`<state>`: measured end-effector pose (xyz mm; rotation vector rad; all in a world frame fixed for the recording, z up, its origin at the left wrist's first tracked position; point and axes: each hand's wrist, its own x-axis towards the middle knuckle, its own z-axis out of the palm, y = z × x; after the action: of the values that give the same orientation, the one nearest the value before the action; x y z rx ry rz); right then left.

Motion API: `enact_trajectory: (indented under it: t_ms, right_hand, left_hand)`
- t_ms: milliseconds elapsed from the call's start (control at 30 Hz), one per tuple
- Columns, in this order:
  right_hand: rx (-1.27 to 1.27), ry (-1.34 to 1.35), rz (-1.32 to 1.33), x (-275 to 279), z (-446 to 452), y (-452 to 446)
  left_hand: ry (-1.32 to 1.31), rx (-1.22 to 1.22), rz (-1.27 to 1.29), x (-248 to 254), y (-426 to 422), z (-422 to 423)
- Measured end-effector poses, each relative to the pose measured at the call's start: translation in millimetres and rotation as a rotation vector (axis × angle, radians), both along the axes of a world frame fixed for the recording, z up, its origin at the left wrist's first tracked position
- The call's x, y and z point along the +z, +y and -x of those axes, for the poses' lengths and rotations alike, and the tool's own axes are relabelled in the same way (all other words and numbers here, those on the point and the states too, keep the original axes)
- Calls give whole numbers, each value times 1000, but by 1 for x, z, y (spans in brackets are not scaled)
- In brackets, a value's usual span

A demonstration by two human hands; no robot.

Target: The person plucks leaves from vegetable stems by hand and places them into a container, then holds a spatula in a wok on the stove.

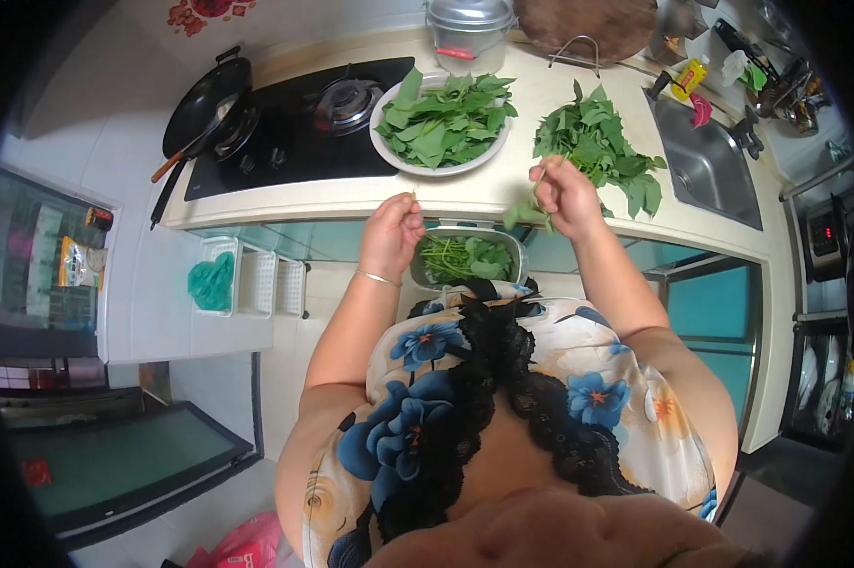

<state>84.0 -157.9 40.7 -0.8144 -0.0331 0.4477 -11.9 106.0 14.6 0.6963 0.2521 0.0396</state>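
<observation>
My right hand (567, 197) is closed on a leafy green stem (526, 214), whose leaves hang to its left. Fingers pinched, my left hand (396, 232) is over the counter's front edge; a small pale tip shows at the fingertips, too small to name. Between and beyond my hands, a white bowl (382, 154) on the counter is heaped with picked green leaves (446, 118). Just behind my right hand lies a pile of leafy greens (597, 142). Below my hands, a bin (516, 248) holds green stems and some leaves (465, 257).
A black gas stove (294, 133) with a wok (204, 109) is on the left. The metal sink (711, 156) is at the right. A lidded metal pot (470, 43) and a round wooden board (588, 24) stand at the back. A white rack (257, 284) is at the lower left.
</observation>
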Motion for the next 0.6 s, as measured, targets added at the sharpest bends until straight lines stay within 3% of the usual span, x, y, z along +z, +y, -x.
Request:
enact_trajectory:
  t_ms: [100,133,200,233,267,333,600]
  right_hand:
    - [224,-438,526,5,15,12]
    - [235,-434,519,3,20,16]
    - [220,-801,930,2,29,26]
    - [156,-932,1000,12,35,29]
    - [162,-931,997,15,37,31]
    - [82,-1237,1133,20,40,31]
    - [39,-1405,1247,27,44,31]
  left_hand:
    - [80,-72,-260,17,-24,3]
    - [89,-63,-263,20,-32,3]
    - [29,-201,-402,23,-43,1]
    - [35,-195,-403,24,-46,0]
    - [24,-242,-459,24,-50,-1]
    - [9,-292,-515,27,-53,0]
    - [42,-386,-533,30,-54,2]
